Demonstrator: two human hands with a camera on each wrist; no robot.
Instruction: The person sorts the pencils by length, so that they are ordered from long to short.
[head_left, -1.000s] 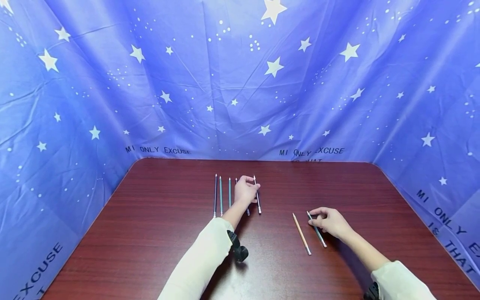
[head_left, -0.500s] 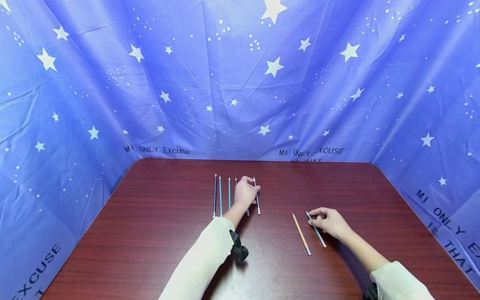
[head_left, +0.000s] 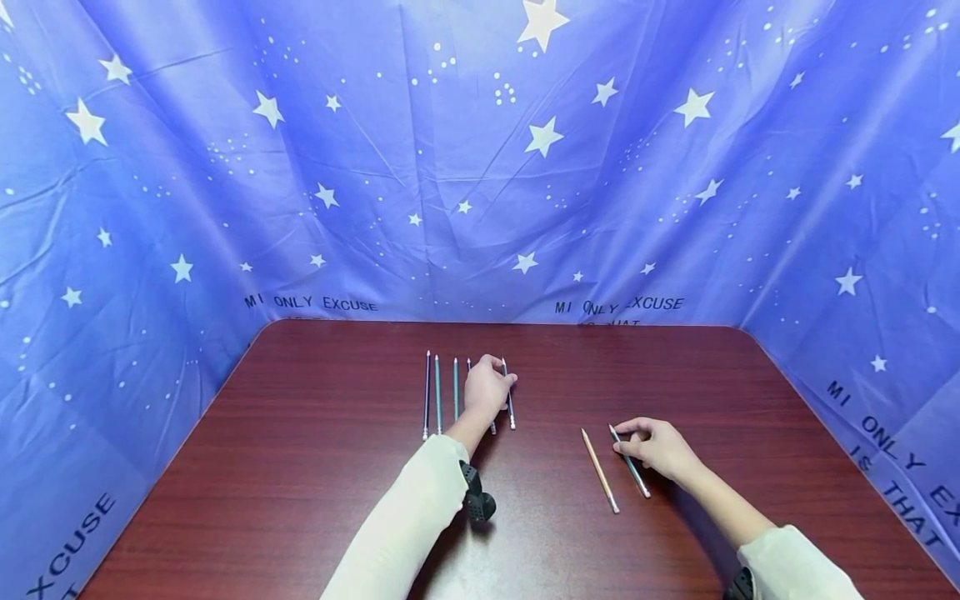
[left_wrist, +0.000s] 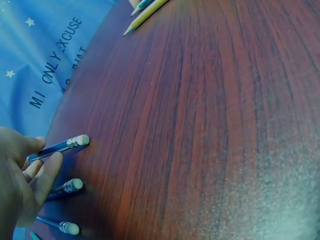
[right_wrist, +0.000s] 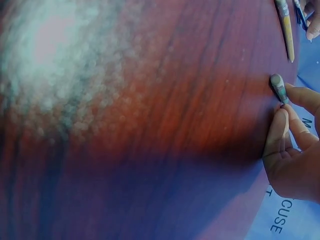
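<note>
My left hand (head_left: pixel 486 388) pinches a dark blue pencil (head_left: pixel 510 408) between thumb and fingers at the right end of a row of pencils. In the left wrist view that pencil (left_wrist: pixel 62 147) has its eraser end toward the camera. The hand partly covers a neighbouring dark pencil (head_left: pixel 492 427). Left of it lie a green pencil (head_left: pixel 456 390), a teal pencil (head_left: pixel 438 396) and a dark blue pencil (head_left: pixel 427 396), tips away from me. My right hand (head_left: pixel 663 448) pinches a dark green pencil (head_left: pixel 633 469) near its tip. Beside it lies a yellow pencil (head_left: pixel 600 471).
Everything lies on a dark red wooden table (head_left: pixel 300 500). A blue cloth with white stars (head_left: pixel 480 167) hangs behind and along both sides. A black wrist camera (head_left: pixel 477 496) sits at the left sleeve, close above the table.
The dark blue pencil in my left hand has shifted slightly left, toward the row. My right hand keeps its hold on the dark green pencil. The head view has turned a little.
</note>
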